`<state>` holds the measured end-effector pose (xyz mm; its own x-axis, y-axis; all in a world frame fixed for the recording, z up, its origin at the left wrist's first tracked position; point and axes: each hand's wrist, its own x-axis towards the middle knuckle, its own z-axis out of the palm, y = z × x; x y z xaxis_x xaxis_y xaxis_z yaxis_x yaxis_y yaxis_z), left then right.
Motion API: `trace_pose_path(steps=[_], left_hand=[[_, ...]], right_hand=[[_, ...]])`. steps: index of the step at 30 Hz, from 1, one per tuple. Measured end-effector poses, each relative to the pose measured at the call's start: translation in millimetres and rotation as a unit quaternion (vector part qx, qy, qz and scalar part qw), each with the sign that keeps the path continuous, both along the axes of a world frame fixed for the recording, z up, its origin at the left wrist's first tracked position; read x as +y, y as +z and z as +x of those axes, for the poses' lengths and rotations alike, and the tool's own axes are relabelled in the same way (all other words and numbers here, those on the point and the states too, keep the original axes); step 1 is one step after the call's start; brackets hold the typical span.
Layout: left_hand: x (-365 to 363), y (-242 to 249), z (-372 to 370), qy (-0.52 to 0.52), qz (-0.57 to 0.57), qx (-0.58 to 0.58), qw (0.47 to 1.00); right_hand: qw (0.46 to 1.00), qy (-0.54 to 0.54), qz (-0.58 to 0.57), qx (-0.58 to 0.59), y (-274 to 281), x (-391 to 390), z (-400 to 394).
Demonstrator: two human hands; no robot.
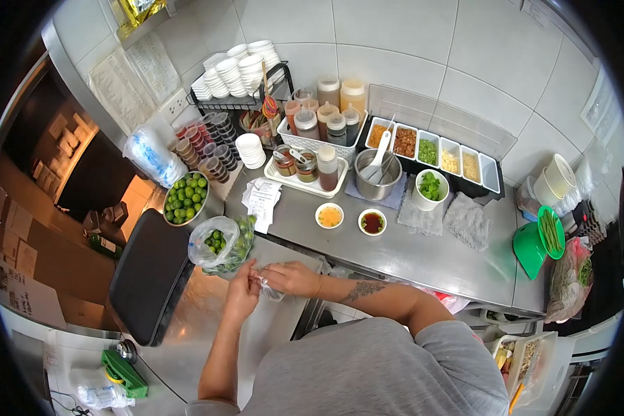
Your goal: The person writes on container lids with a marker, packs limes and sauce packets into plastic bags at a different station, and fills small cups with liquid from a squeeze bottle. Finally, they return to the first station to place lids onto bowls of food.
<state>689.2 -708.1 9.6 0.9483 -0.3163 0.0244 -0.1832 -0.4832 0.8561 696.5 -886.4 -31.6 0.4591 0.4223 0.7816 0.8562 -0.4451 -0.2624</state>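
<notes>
Above the steel counter my left hand [243,291] and my right hand [289,279] meet, fingers closed together on a small clear plastic bag [272,292]. Part of the bag hangs below my right fingers; what it contains, if anything, I cannot make out. Just beyond my hands lies a clear bag of green limes [243,243]. Against it stands a clear plastic-lined tub [200,251] with several limes inside. Farther back, a metal bowl [215,206] is heaped with more limes.
A black tray [149,277] lies to the left. Two small sauce cups [329,215] stand near the counter's front. Behind are a metal pot [379,188], a white basket [305,141] of bottles and a topping rack [478,191]. A green scale [529,248] sits right.
</notes>
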Motion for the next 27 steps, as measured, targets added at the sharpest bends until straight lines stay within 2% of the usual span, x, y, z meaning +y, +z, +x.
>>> trace_pose_path(steps=[7, 10, 13, 20, 25, 27], left_hand=[[-6.2, -8.5, -3.4, 0.043, 0.048, -0.087, 0.994], [-9.1, -1.6, -9.9, 0.062, 0.087, -0.064, 0.992], [-7.0, -14.0, -14.2, 0.017, 0.028, -0.140, 0.990], [-4.7, -8.3, -13.0, 0.007, 0.014, -0.072, 0.997], [6.3, -2.7, -5.3, -0.022, -0.054, -0.017, 0.998], [3.2, 2.6, -4.3, -0.019, -0.035, 0.004, 0.999]], right_hand=[[0.998, 0.012, -0.005, 0.069, -4.9, -1.4, -0.8], [0.991, 0.039, 0.047, 0.121, -7.3, 1.2, 2.0], [0.957, 0.061, 0.102, 0.265, -0.9, 2.6, -1.7], [0.880, 0.090, 0.196, 0.423, -1.4, 11.3, 4.5], [0.894, 0.056, 0.196, 0.398, 3.7, 15.9, -3.0], [0.896, 0.052, 0.194, 0.395, 3.6, 15.9, -3.7]])
